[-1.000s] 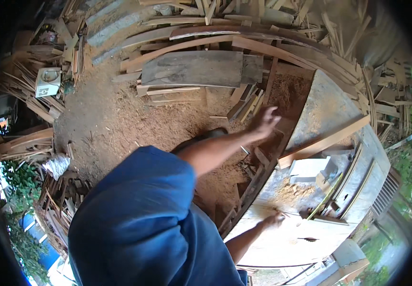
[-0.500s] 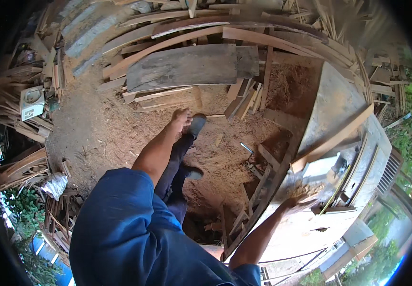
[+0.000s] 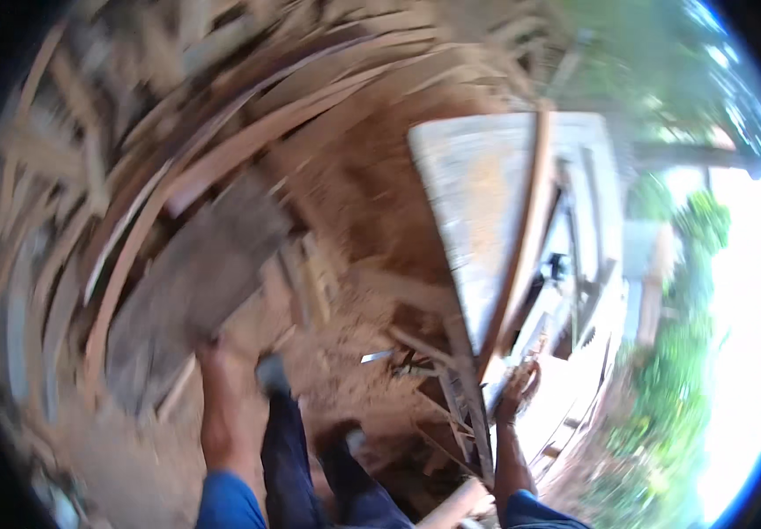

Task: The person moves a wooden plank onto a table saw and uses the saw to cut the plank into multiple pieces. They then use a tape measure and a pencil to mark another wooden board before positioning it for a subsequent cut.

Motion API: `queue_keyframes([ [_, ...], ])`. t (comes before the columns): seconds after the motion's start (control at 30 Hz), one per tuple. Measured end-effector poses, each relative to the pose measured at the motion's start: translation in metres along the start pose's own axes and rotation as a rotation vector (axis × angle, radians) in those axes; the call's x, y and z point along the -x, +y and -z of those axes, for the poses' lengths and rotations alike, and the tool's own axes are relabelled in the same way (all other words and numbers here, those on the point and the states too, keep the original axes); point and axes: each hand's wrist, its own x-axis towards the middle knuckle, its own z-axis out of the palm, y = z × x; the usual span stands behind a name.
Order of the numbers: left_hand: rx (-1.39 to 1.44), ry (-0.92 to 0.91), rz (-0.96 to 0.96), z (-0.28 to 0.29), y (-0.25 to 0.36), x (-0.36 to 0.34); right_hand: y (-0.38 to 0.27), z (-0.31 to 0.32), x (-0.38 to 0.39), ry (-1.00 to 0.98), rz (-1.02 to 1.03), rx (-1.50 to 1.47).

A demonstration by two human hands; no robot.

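My right hand [image 3: 519, 383] is over the pale work table [image 3: 460, 203], beside the near end of a long brown board [image 3: 528, 220]. Its fingers are blurred, and whether it grips anything cannot be made out. A toothed saw blade [image 3: 587, 336] shows at the table top, a little farther to the right. My left hand [image 3: 213, 348] hangs low on the left, in front of a wide grey plank [image 3: 195, 282]. Motion smears it so that its fingers do not show separately.
Long curved-looking boards [image 3: 239, 145] and scrap wood lie stacked at the far left. Sawdust [image 3: 336, 326] covers the ground around my shoes [image 3: 272, 375]. Offcuts [image 3: 451, 397] lean against the table's left side. Green plants [image 3: 662, 397] grow beyond it on the right.
My view has swung to the right, so the table and boards appear turned. My left hand is now lower and farther left in view. My right hand remains at the table, near the board's end.
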Motion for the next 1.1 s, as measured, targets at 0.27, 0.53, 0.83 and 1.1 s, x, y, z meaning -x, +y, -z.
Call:
queue_keyframes([
  [0.27,0.171,0.425,-0.125,-0.069,0.005,0.024,0.033,0.034,0.019,0.202,0.077,0.156],
  [0.53,-0.124,0.614,-0.164,-0.144,0.039,0.155,0.073,0.046,0.018,0.236,0.252,0.577],
  [0.83,-0.950,0.172,-0.084,-0.252,0.053,0.430,0.012,0.087,0.025,-0.086,0.126,-0.220],
  [1.1,-1.304,-0.121,-0.090,-0.336,0.027,0.575,0.054,0.196,0.105,-0.269,0.075,-0.414],
])
